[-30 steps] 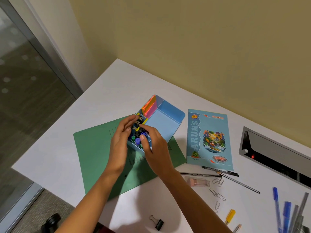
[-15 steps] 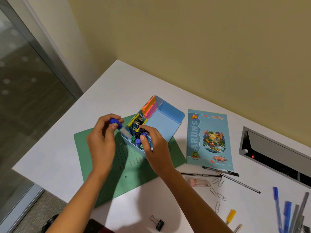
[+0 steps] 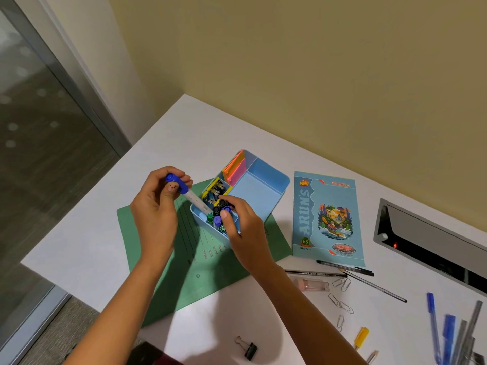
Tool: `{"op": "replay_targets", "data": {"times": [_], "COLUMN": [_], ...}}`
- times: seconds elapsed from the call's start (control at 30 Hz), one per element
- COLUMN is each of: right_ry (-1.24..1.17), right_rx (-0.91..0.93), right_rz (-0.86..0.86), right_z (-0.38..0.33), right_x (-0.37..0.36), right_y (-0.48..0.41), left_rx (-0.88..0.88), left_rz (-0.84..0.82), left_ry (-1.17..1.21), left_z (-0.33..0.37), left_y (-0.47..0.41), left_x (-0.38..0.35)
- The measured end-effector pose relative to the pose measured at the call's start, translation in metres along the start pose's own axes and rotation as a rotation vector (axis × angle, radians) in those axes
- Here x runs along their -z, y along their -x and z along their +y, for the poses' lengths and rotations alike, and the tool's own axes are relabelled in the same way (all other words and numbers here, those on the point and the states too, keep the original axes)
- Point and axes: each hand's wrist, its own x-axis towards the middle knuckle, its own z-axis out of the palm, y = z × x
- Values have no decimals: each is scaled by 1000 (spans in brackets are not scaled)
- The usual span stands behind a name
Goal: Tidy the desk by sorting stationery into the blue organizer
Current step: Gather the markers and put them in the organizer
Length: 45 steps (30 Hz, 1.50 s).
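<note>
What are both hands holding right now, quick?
Left hand: grips a blue-capped clear plastic pen.
Right hand: pinches a blue pen top inside the light-blue plastic organizer.

Smooth plastic organizer (image 3: 263, 191) on a matt paper folder (image 3: 168, 262).

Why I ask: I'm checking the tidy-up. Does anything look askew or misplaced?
The blue-capped pen in the left hand leans out of the blue organizer, unlike the upright pens the right hand holds. Paper clips and a binder clip lie loose on the desk.
</note>
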Motion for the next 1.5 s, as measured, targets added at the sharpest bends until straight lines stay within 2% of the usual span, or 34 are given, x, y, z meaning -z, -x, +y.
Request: {"op": "replay_targets", "data": {"times": [0.3,0.5,0.57,0.7,0.8,0.97,1.03,1.17,1.27,1.4,1.5], "right_ry": [40,116,102,82,53,26,48,25,-25,-5,0], "right_rx": [45,68,46,-2,31,91,98,81,44,84,59], "right_rz": [20,30,29,66,124,-55,-68,87,225,292,324], "right_z": [-6,-5,-5,-5,-11,-37,-40,-36,-33,-28,-26], "right_x": [15,18,18,20,23,30,31,41,45,43,41], "right_y": [-12,-12,-11,-6,-1,-1,-5,-7,-4,2,9], "left_rx": [-63,-8,9,55,47,18,-14,8,77,40,-21], "left_rz": [-258,-415,-378,-191,-115,-162,-198,-252,-356,-592,-613], "left_ry": [-63,-146,-135,3,50,95,96,76,-90,-315,-368], "left_z": [6,-10,-15,-10,-2,18,24,23,4,-19,-28], "left_y": [-12,9,18,23,18,16,16,13,14,26,30], "left_x": [5,4,5,7,7,-5,-11,-18,-16,-12,-13]}}
